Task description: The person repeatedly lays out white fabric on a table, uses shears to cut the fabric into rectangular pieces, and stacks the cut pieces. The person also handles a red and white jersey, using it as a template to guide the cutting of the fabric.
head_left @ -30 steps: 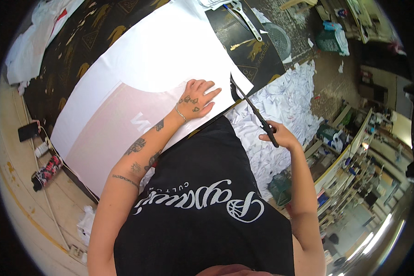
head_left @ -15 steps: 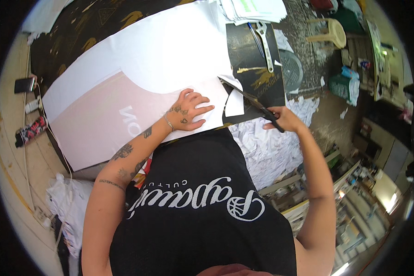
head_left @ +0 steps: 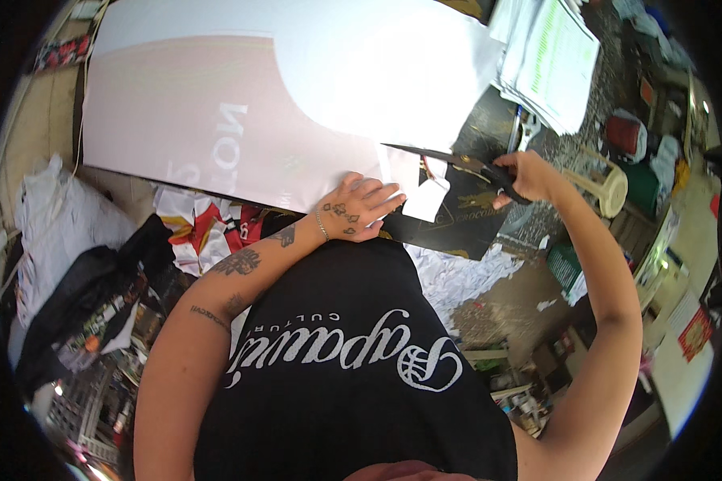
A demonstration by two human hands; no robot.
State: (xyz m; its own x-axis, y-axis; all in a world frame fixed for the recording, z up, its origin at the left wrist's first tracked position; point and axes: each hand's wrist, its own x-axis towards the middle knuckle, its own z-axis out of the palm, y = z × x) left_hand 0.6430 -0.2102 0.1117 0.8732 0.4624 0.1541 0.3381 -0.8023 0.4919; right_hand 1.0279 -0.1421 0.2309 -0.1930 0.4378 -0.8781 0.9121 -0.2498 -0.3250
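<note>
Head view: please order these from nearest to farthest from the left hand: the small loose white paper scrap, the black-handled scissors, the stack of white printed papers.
From the left hand:
1. Small loose white paper scrap, just right of the fingertips.
2. Black-handled scissors, further right, gripped by the right hand.
3. Stack of white printed papers, upper right, at the table's far side.

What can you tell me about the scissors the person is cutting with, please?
The scissors are long, with dark, narrow blades and dark handles with a touch of gold colour near the pivot. The right hand grips the handles. The blades lie nearly level, pointing toward the person's left, with their tips at the edge of the large white and pale pink sheet, just above a small loose white paper flap. The left hand presses the sheet down beside them without touching the scissors. Whether the blades are parted cannot be told.
</note>
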